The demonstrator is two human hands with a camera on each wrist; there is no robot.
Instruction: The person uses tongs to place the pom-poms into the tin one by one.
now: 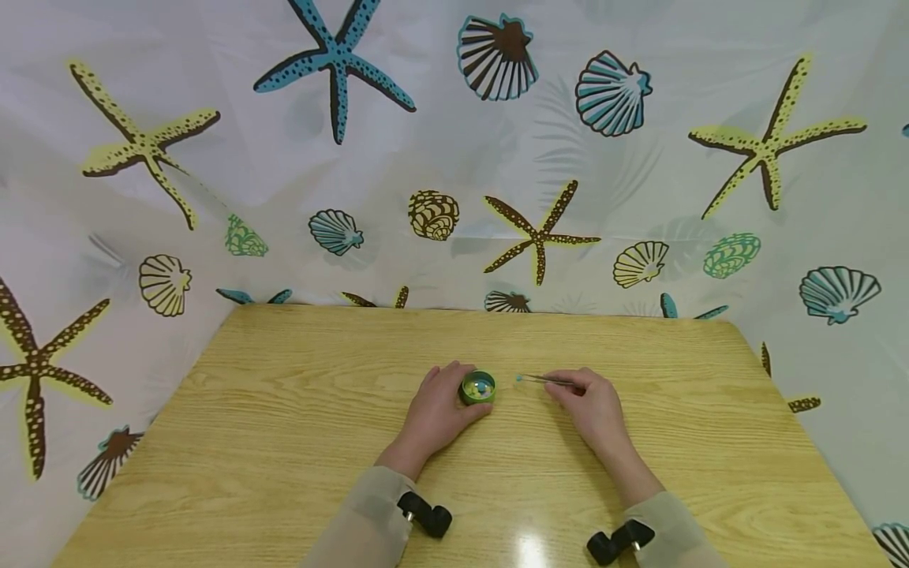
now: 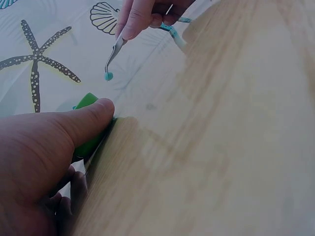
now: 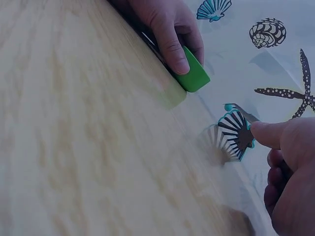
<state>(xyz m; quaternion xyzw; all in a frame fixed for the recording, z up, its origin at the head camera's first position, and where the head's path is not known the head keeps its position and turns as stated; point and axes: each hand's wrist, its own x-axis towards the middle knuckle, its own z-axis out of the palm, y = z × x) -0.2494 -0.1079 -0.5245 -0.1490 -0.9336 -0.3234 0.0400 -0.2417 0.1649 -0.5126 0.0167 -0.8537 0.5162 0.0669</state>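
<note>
My left hand (image 1: 436, 410) grips a small round green container (image 1: 468, 397) from its left side, thumb at the front and fingers behind. Several small coloured pieces, yellow, pale and blue, lie inside it in the head view. To the right, my right hand (image 1: 588, 404) pinches a pair of metal tweezers (image 1: 550, 380) pointing left. A small teal bead (image 2: 109, 76) sits at the bent tip of the tweezers in the left wrist view. The bead is apart from the container, a little to its right. In the right wrist view, the green container (image 3: 198, 78) shows its smooth outer wall.
A wooden table (image 1: 284, 442) lies under both hands. Behind it and at both sides hangs a white cloth (image 1: 440, 142) printed with starfish and shells. Each sleeve cuff carries a black wrist mount, one on the left (image 1: 426, 514) and one on the right (image 1: 619, 543).
</note>
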